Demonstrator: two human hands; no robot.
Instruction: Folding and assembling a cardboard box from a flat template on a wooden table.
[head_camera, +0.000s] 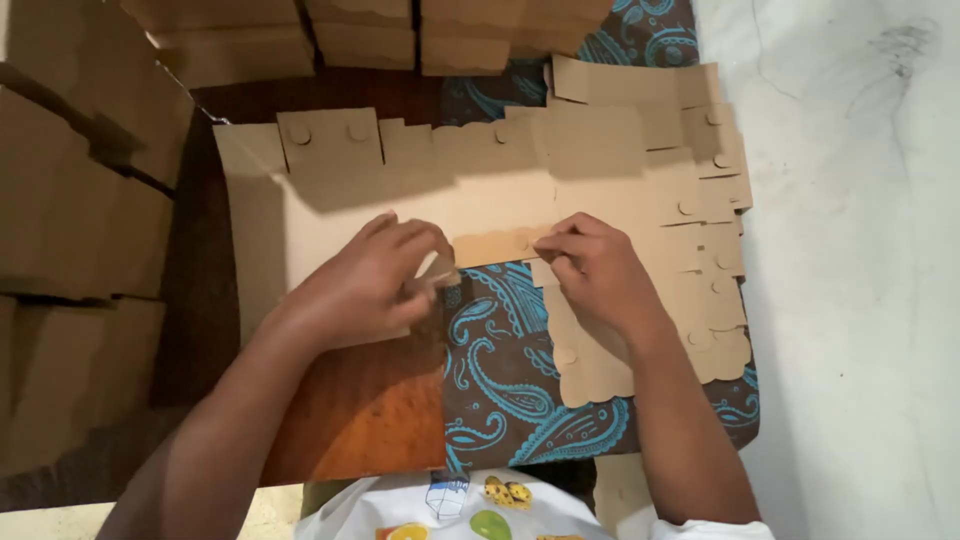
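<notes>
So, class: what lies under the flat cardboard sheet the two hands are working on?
Under the cardboard sheet show a paisley cloth and a wooden board. The left hand and right hand press its scalloped flap. What lies beneath the sheet's middle is covered.

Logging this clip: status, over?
Left hand and right hand both pinching scalloped cardboard flap. Flat box blank on table. Nothing obstructing.

A flat brown die-cut cardboard sheet (420, 205) lies unfolded, its scalloped flap (495, 245) pinched.
</notes>
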